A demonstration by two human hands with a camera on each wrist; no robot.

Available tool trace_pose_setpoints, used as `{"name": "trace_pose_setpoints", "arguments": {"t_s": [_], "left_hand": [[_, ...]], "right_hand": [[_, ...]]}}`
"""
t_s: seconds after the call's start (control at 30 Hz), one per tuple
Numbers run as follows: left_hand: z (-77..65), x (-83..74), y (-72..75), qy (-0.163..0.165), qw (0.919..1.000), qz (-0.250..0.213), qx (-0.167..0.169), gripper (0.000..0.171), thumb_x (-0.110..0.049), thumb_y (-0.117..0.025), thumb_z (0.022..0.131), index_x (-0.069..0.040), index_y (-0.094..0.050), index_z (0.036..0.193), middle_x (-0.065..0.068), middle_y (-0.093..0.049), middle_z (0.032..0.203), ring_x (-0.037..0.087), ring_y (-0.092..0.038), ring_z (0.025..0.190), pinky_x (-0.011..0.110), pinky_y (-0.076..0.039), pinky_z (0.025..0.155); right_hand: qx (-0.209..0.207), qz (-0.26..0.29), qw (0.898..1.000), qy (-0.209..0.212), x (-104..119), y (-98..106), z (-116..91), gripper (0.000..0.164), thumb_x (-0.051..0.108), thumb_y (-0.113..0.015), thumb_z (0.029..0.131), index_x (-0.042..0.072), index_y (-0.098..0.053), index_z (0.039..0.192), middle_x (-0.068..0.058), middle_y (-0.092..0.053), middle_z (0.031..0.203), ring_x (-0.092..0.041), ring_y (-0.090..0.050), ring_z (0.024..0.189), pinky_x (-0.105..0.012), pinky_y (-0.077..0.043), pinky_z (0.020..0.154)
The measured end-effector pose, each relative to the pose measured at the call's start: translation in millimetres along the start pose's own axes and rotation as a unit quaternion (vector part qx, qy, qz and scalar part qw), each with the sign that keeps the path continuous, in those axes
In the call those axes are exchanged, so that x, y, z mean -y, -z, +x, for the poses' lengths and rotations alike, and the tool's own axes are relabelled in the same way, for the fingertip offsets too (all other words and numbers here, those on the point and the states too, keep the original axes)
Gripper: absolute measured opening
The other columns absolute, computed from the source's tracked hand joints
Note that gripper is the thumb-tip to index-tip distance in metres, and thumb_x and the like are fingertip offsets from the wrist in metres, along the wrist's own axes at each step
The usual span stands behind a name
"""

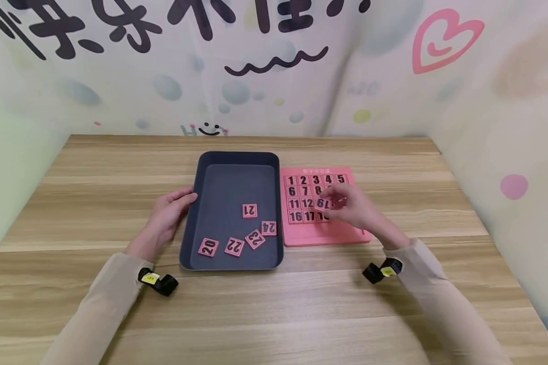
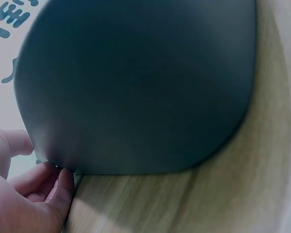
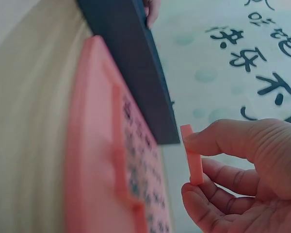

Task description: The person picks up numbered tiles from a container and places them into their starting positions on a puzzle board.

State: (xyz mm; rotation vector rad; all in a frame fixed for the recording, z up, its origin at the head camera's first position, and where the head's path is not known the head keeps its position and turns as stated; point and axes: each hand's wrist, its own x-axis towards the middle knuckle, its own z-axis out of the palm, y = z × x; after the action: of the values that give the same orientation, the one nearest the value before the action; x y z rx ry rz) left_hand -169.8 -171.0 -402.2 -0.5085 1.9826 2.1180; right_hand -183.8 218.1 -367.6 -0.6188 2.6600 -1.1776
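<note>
My right hand [image 1: 352, 207] pinches a pink number tile [image 3: 193, 155], marked 19, between thumb and fingers. It is held over the pink number board [image 1: 317, 235], hiding part of the grid. Rows starting 1, 6, 11 and 16 show there. Left of the board stands a dark grey tray [image 1: 228, 182]. At its left side my left hand [image 1: 163, 215] grips the wall, with the thumb at the rim. Inside lie several loose tiles, among them tile 21 [image 1: 249, 211], tile 20 [image 1: 208, 247], tile 22 [image 1: 234, 246], tile 23 [image 1: 254, 239] and tile 24 [image 1: 269, 228].
Both tray and board rest on a wood-grain table [image 1: 118, 172], the board close against the tray's right side. A wall with printed lettering [image 1: 274, 101] rises behind the table's back edge. Each wrist wears a black strap-on camera [image 1: 164, 284].
</note>
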Motion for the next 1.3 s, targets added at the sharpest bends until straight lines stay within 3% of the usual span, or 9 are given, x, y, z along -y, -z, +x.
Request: {"name": "trace_pose_setpoints", "arguments": {"t_s": [0.2, 0.47, 0.77, 0.93, 1.3], "left_hand": [[-0.7, 1.0, 1.8, 0.0, 1.0, -0.003, -0.004, 0.055, -0.013, -0.06, 0.091, 0.006, -0.039, 0.138, -0.003, -0.056, 0.118, 0.0, -0.052, 0.093, 0.012, -0.043, 0.08], [-1.0, 2.4, 1.6, -0.003, 0.9999, -0.015, -0.003, 0.054, -0.011, -0.061, 0.09, 0.006, -0.041, 0.137, -0.007, -0.059, 0.108, -0.001, -0.056, 0.087, 0.012, -0.044, 0.078], [-0.8, 2.5, 1.5, -0.006, 0.9999, -0.013, -0.002, 0.054, -0.012, -0.062, 0.09, 0.007, -0.041, 0.137, -0.007, -0.059, 0.108, -0.001, -0.055, 0.089, 0.012, -0.044, 0.079], [-0.4, 2.2, 2.3, -0.015, 0.9997, -0.019, 0.004, 0.055, -0.011, -0.06, 0.09, 0.009, -0.039, 0.137, -0.013, -0.061, 0.097, -0.002, -0.055, 0.086, 0.012, -0.044, 0.078], [-0.7, -0.5, 0.9, -0.008, 0.9999, -0.003, 0.008, 0.055, -0.013, -0.059, 0.091, 0.007, -0.038, 0.138, -0.004, -0.056, 0.114, -0.001, -0.053, 0.091, 0.012, -0.043, 0.08]], "right_hand": [[-0.011, -0.021, 0.999, -0.023, -17.6, 4.1, -21.5, 0.029, -0.003, -0.075, 0.072, -0.007, -0.064, 0.099, -0.015, -0.064, 0.087, -0.023, -0.06, 0.076, -0.028, -0.052, 0.069], [-0.017, -0.049, 0.998, -0.046, -32.7, 0.2, -33.2, 0.028, 0.005, -0.078, 0.072, -0.005, -0.065, 0.095, -0.011, -0.064, 0.084, -0.019, -0.058, 0.073, -0.026, -0.05, 0.064], [-0.026, -0.119, 0.991, -0.062, -29.9, -4.8, -34.6, 0.03, 0.011, -0.079, 0.072, -0.004, -0.063, 0.093, -0.008, -0.062, 0.078, -0.018, -0.056, 0.067, -0.029, -0.048, 0.06], [-0.026, -0.156, 0.985, -0.075, -27.7, -6.8, -33.5, 0.032, 0.018, -0.079, 0.072, -0.001, -0.061, 0.091, -0.005, -0.058, 0.071, -0.016, -0.051, 0.06, -0.028, -0.044, 0.055], [-0.033, -0.211, 0.973, -0.086, -25.9, -9.6, -31.0, 0.038, 0.032, -0.074, 0.08, 0.008, -0.047, 0.07, 0.002, -0.039, 0.055, -0.011, -0.034, 0.049, -0.025, -0.029, 0.046]]}}
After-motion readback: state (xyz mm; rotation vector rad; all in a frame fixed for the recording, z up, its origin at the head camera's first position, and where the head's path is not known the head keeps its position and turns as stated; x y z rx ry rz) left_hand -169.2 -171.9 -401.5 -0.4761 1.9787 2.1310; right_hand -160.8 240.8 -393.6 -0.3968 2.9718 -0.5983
